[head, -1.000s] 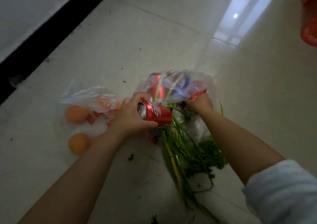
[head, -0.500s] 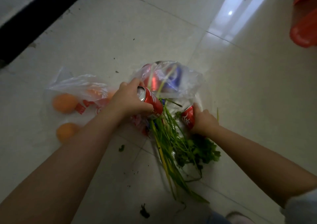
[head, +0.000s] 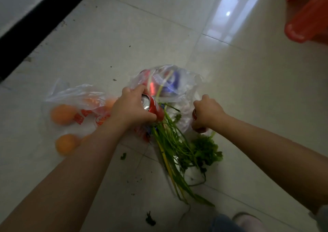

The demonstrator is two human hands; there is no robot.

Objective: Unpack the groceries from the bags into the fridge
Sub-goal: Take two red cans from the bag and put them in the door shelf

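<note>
My left hand [head: 131, 107] grips a red soda can [head: 153, 106] lying sideways, its silver top facing me. A second red can [head: 195, 115] shows only at its edges, mostly hidden inside my right hand [head: 206, 112]. Both hands are at the mouth of a clear plastic bag [head: 177, 86] on the floor, with more red and blue cans inside it. A bunch of green herbs [head: 186, 152] spills from the bag toward me. To the left lies another clear bag [head: 78, 96] with oranges [head: 62, 114].
The floor is pale tile [head: 124, 36] with bits of leaf [head: 150, 220] scattered on it. A red plastic stool [head: 308, 17] stands at the top right. A black strip along a wall [head: 35, 29] runs at the top left. My foot [head: 246, 221] shows at the bottom.
My right hand has drawn the second can further out of the bag and toward me, covering it more. My left hand keeps its can at the bag's mouth.
</note>
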